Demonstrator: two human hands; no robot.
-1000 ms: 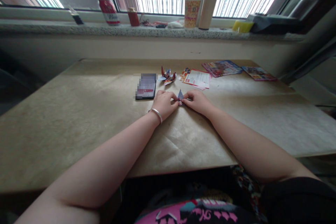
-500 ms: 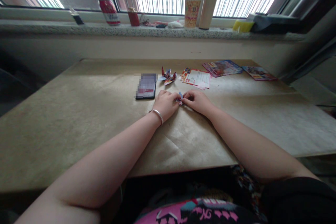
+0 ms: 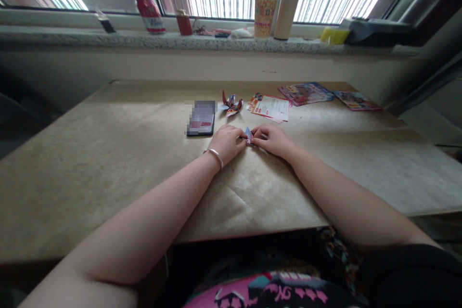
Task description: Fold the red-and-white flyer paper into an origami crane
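Observation:
Between my fingertips is a small folded piece of printed paper [image 3: 249,134], bluish at its raised tip and patterned lower down. My left hand [image 3: 229,142], with a silver bangle at the wrist, pinches its left side. On the other side my right hand [image 3: 269,138] grips it with thumb and fingers closed. Both hands rest low over the table, and the fingers cover much of the paper. Just beyond them stands a folded paper figure [image 3: 232,104] with pointed red and patterned flaps. A phone [image 3: 201,118] lies left of my left hand.
Printed sheets [image 3: 270,107] lie behind my right hand on the table [image 3: 108,168]. Farther right are colourful booklets [image 3: 306,93] and another booklet [image 3: 356,100]. The windowsill [image 3: 126,40] holds a can [image 3: 150,15], a red bottle [image 3: 184,22], a patterned cup [image 3: 265,15] and a yellow block [image 3: 334,35].
My fingers have shifted slightly around the folded paper, and its bluish tip shows a little more. Both hands stay in nearly the same place.

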